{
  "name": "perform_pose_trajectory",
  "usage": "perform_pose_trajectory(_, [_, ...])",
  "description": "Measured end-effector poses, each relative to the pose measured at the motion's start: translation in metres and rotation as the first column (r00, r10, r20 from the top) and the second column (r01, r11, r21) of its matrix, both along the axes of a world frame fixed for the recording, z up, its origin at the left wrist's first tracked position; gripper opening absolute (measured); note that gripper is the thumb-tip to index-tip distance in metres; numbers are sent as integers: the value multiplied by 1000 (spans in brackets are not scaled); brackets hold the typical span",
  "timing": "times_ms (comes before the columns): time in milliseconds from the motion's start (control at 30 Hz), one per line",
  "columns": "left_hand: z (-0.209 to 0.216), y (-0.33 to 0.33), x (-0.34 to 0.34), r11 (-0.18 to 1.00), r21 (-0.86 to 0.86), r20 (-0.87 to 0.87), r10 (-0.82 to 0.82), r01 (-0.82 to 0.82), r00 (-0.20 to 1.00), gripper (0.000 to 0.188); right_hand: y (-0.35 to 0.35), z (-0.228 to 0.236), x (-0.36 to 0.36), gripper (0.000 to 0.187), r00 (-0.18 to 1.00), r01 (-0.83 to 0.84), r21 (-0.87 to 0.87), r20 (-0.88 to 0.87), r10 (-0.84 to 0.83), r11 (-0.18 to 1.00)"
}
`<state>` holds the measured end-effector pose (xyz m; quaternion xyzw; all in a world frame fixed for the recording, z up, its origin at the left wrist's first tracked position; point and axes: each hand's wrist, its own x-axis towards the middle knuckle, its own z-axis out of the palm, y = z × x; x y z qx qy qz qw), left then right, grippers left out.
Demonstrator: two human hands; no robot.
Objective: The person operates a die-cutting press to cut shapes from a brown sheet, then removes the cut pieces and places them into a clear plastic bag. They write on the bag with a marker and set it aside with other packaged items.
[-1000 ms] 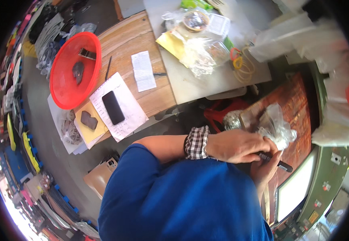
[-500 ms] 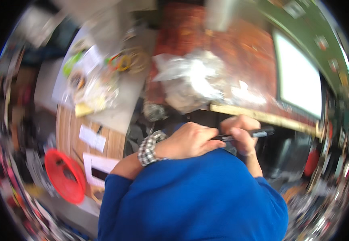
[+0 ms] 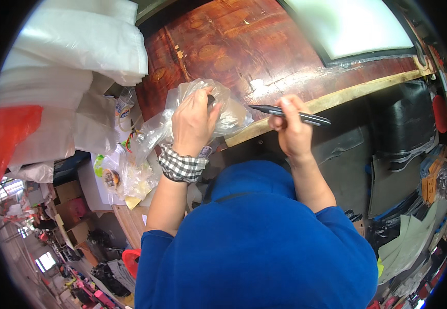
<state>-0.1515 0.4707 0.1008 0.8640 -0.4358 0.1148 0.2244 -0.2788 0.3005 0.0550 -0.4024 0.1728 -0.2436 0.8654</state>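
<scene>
Gripping uncapped black marker (image 3: 271, 109) in right hand (image 3: 293, 129), tip just beside clear plastic bag (image 3: 236, 117) at near edge of red-brown table (image 3: 208, 46). Pinching small dark piece (image 3: 210, 99), probably marker's cap, in left hand (image 3: 192, 123), over bag. Judged step: aiming bared tip at bag; apparently calling for film held taut and steady. Inside bag, pale-and-tan bulk (image 3: 226, 103), too veiled to identify. Lower left, round tub (image 3: 111, 178) with dark, unclear contents; below, red basin (image 3: 130, 262), mostly hidden, contents out of sight.

The view is taken from head height, facing steeply down — left hand (image 3: 193, 122) and right hand (image 3: 293, 129) are framed at close range.
</scene>
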Motion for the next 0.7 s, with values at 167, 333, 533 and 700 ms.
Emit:
perform_pose_trajectory(167, [-20,22,-5,968,247,93,12,-35,996,72,5,-1,17,15,998,-43,-155,-55,35,987])
perform_pose_trajectory(333, [-27,40,-10,961,268,-25,86,-76,996,79,16,-9,30,16,998,-43,-212,-62,30,976])
perform_pose_trajectory(533, [-30,53,-6,957,257,-149,174,-132,973,87,43,-11,34,15,991,-123,-373,5,135,920])
perform_pose_trajectory(700, [-34,66,3,991,122,-296,94,-60,951,70,59,-7,44,14,986,-100,-350,94,141,931])
